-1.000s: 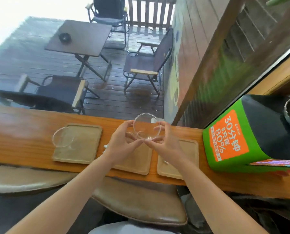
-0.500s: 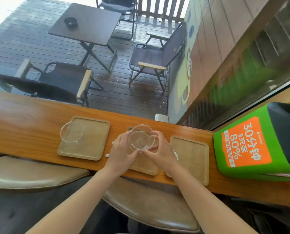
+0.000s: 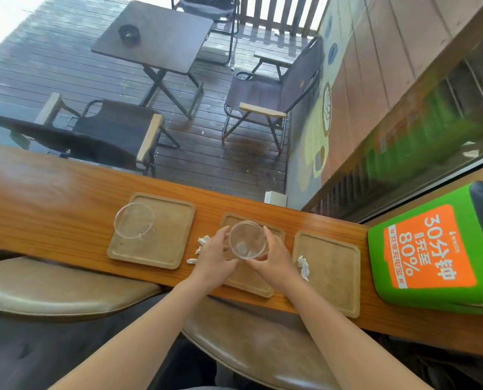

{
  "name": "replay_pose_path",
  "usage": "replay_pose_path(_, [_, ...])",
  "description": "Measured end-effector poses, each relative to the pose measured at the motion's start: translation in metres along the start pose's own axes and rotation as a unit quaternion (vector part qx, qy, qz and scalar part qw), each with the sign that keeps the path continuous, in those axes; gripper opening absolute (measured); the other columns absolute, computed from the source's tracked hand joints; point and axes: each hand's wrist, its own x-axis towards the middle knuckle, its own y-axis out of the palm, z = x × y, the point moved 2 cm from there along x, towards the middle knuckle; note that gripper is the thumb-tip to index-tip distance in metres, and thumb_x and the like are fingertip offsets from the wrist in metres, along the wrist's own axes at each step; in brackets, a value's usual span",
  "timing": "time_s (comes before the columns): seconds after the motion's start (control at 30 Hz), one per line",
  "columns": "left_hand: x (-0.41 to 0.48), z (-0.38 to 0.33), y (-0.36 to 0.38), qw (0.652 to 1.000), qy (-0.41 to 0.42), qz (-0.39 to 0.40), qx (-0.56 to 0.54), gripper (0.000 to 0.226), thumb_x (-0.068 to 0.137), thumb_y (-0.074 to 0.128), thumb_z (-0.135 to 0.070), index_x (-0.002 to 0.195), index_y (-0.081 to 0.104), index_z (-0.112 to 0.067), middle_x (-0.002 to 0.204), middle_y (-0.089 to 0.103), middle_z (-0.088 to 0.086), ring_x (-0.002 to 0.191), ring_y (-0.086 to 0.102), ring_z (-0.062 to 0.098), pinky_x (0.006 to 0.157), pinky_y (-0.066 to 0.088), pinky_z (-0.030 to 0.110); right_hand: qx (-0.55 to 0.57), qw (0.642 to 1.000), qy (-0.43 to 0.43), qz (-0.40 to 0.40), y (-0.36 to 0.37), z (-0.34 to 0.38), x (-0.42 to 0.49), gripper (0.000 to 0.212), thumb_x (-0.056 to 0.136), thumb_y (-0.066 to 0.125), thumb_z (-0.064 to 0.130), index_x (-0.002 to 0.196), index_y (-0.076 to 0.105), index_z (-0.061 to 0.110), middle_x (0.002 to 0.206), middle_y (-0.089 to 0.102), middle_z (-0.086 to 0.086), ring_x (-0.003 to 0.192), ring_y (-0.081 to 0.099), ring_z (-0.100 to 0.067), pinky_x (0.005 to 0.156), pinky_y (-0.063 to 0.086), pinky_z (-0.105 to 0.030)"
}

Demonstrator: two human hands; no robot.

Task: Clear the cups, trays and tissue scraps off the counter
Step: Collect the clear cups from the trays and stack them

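A clear glass cup [image 3: 246,240] is over the middle wooden tray [image 3: 253,282], held between my left hand [image 3: 216,254] and my right hand [image 3: 274,258], which wrap its two sides. A second clear cup [image 3: 134,220] stands on the left tray [image 3: 161,235]. The right tray [image 3: 331,270] has nothing on it. White tissue scraps [image 3: 201,243] lie on the counter [image 3: 52,204] between the left and middle trays. Another tissue scrap [image 3: 304,267] lies between the middle and right trays.
A green and orange box [image 3: 431,249] with a black top sits on the counter's right end. Two padded stools [image 3: 52,288] stand under the near edge. Beyond the window are a deck with a dark table [image 3: 153,38] and folding chairs [image 3: 268,97].
Both hands have lowered the cup from in front of the window down to the middle tray. The view has tilted down, and tissue scraps beside the trays have come into sight.
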Motion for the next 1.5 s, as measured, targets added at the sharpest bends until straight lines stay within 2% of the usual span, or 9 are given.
replay_pose_path(0.1, [0.001,0.001,-0.003,1.000,-0.002,0.025,0.001,0.079,0.078,0.076,-0.007,0.145,0.038,-0.026,0.136,0.054,-0.006,0.107,0.056,0.006,0.076,0.048,0.014,-0.005,1.000,0.018,0.005,-0.002,0.002,0.002,0.103,0.077,0.081,0.038,0.156,0.018,0.021,0.159,0.028,-0.005,0.136,0.045,-0.025,0.111,0.041,-0.046])
replay_pose_path(0.43, [-0.005,0.004,-0.043,0.999,0.021,0.046,0.019,0.070,0.084,0.071,-0.009,0.145,0.042,-0.027,0.139,0.053,-0.004,0.108,0.058,0.007,0.075,0.052,0.016,-0.035,0.999,0.036,0.010,-0.003,0.001,0.005,0.112,0.073,0.085,0.038,0.158,0.012,0.023,0.162,0.022,-0.005,0.137,0.044,-0.026,0.111,0.041,-0.045])
replay_pose_path(0.57, [-0.008,-0.004,-0.087,0.988,0.111,-0.059,0.088,0.051,0.084,0.071,-0.008,0.131,0.056,-0.020,0.126,0.061,-0.003,0.111,0.058,0.011,0.087,0.047,0.014,-0.030,0.999,0.039,0.017,0.000,-0.004,0.006,0.115,0.071,0.086,0.037,0.158,0.011,0.025,0.162,0.021,-0.004,0.141,0.038,-0.024,0.113,0.038,-0.040])
replay_pose_path(0.67, [-0.003,0.001,-0.131,0.950,0.151,-0.201,0.185,0.053,0.077,0.079,-0.015,0.126,0.059,-0.019,0.124,0.061,0.000,0.118,0.054,0.019,0.098,0.047,0.030,-0.032,0.998,0.044,0.016,0.002,-0.007,0.007,0.118,0.070,0.087,0.035,0.158,0.008,0.025,0.161,0.022,-0.005,0.142,0.035,-0.024,0.114,0.035,-0.040])
replay_pose_path(0.8, [0.010,0.030,-0.165,0.929,-0.034,-0.160,0.332,0.096,0.068,0.082,-0.048,0.147,0.029,-0.033,0.153,0.028,0.008,0.136,0.026,0.036,0.106,0.038,0.052,-0.037,0.997,0.064,0.024,0.005,-0.010,0.005,0.120,0.072,0.086,0.032,0.157,0.003,0.028,0.161,0.021,-0.007,0.136,0.044,-0.029,0.111,0.041,-0.049])
replay_pose_path(0.9, [0.014,0.054,-0.167,0.930,-0.131,-0.056,0.340,0.088,0.076,0.077,-0.034,0.148,0.027,-0.036,0.156,0.020,0.010,0.133,0.026,0.042,0.101,0.039,0.051,-0.031,0.997,0.071,0.025,0.006,-0.013,0.003,0.118,0.072,0.086,0.033,0.157,0.003,0.030,0.161,0.021,-0.006,0.134,0.048,-0.029,0.108,0.044,-0.050])
replay_pose_path(1.0, [0.017,0.062,-0.163,0.940,-0.104,-0.091,0.313,0.065,0.078,0.066,-0.018,0.139,0.043,-0.028,0.140,0.040,0.012,0.114,0.039,0.035,0.085,0.044,0.041,-0.025,0.997,0.071,0.021,0.005,-0.013,0.002,0.117,0.072,0.085,0.034,0.157,0.005,0.030,0.160,0.024,-0.005,0.132,0.050,-0.028,0.108,0.044,-0.049])
replay_pose_path(1.23, [0.033,0.066,-0.140,0.915,-0.129,-0.034,0.379,0.030,0.088,0.054,-0.051,0.107,0.065,-0.030,0.131,0.048,0.009,0.109,0.044,0.035,0.090,0.042,0.045,-0.017,0.998,0.054,0.029,0.006,-0.007,0.009,0.113,0.076,0.083,0.032,0.158,0.007,0.025,0.161,0.023,-0.004,0.145,0.029,-0.024,0.113,0.030,-0.036])
replay_pose_path(1.5, [0.016,0.061,-0.132,0.948,-0.025,-0.101,0.300,0.032,0.084,0.070,-0.046,0.069,0.064,-0.019,0.134,0.053,0.015,0.118,0.051,0.034,0.092,0.046,0.045,0.012,0.999,0.038,0.009,0.014,-0.006,0.015,0.104,0.074,0.085,0.034,0.153,0.019,0.028,0.151,0.033,-0.001,0.137,0.036,-0.019,0.103,0.031,-0.028])
